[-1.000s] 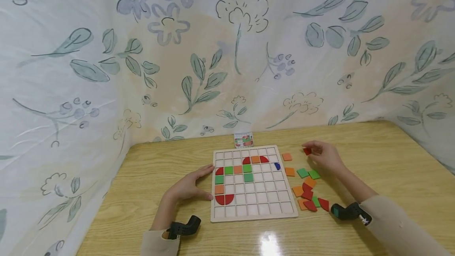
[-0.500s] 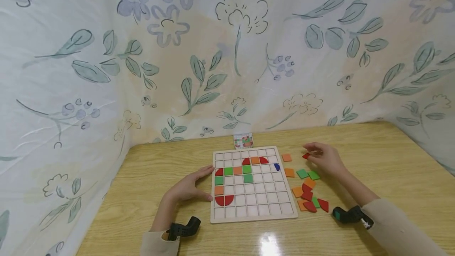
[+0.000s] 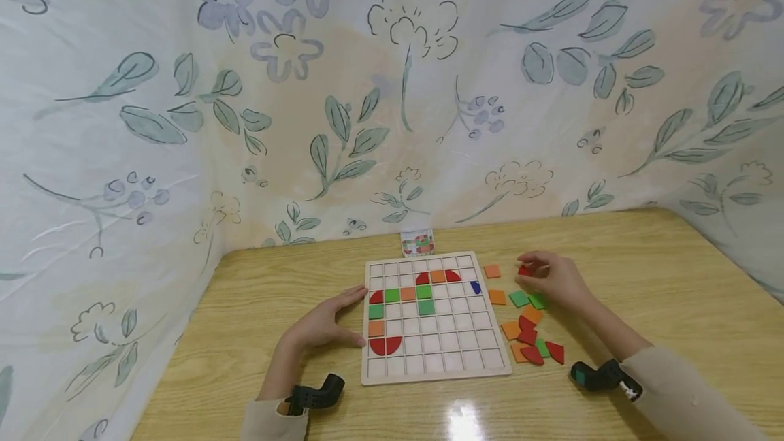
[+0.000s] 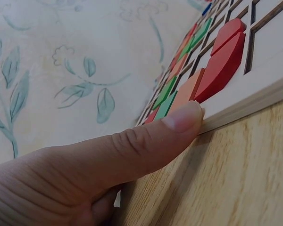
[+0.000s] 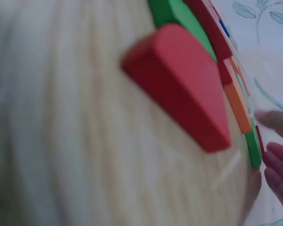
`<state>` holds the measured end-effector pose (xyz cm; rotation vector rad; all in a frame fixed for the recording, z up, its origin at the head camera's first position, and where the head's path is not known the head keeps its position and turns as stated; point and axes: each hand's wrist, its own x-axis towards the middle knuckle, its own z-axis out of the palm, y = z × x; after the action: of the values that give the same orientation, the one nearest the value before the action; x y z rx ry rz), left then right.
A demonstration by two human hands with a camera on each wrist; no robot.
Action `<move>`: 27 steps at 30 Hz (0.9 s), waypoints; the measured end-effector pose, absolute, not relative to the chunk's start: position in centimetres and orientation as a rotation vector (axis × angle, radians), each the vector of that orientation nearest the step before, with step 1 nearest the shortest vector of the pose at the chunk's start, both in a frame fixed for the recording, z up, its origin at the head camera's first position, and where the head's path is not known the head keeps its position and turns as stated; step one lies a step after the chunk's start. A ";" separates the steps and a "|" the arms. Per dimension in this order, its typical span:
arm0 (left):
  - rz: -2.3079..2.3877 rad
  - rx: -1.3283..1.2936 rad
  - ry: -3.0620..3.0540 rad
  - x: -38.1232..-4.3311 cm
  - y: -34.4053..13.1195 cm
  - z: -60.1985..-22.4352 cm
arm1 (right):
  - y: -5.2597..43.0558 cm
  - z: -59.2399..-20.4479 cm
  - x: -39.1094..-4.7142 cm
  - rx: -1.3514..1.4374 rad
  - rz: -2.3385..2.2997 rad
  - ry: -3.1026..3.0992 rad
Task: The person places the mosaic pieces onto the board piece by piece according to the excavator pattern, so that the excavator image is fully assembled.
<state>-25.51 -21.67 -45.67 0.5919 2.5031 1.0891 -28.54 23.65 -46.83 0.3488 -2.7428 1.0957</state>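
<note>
Right hand (image 3: 554,279) pinches a small red piece (image 3: 524,270) above the desk (image 3: 643,271), just right of the grid board (image 3: 433,352).

Its fingers are curled around the red piece, which is held near the loose pile of orange, green and red tiles (image 3: 530,332) and apart from the board. The left hand (image 3: 324,322) lies flat with straight fingers against the left edge of the board; in the left wrist view its thumb (image 4: 179,123) presses on the wooden rim (image 4: 254,101) and holds nothing. The step in hand seems to be the picking of one more piece for the coloured pattern, which already has red half-rounds (image 3: 386,344), green squares (image 3: 425,298) and orange squares on the board. The next move probably needs the piece to be carried over the board, turned to the correct direction and lowered into one free cell, while the left hand steadies the board.
</note>
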 end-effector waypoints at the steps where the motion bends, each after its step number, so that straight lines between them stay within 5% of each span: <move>1: 1.090 0.591 2.502 -25.5 -21.7 -45.7 | 23.7 -46.9 -28.5 0.342 1.118 -2.742; 27: 1.077 0.587 2.519 -25.5 -21.7 -45.8 | 25.3 -47.1 -28.9 0.517 1.388 -2.764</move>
<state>-25.49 -21.72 -45.82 0.5872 2.5193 1.0765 -28.91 25.26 -47.09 0.5170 -2.7642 1.3880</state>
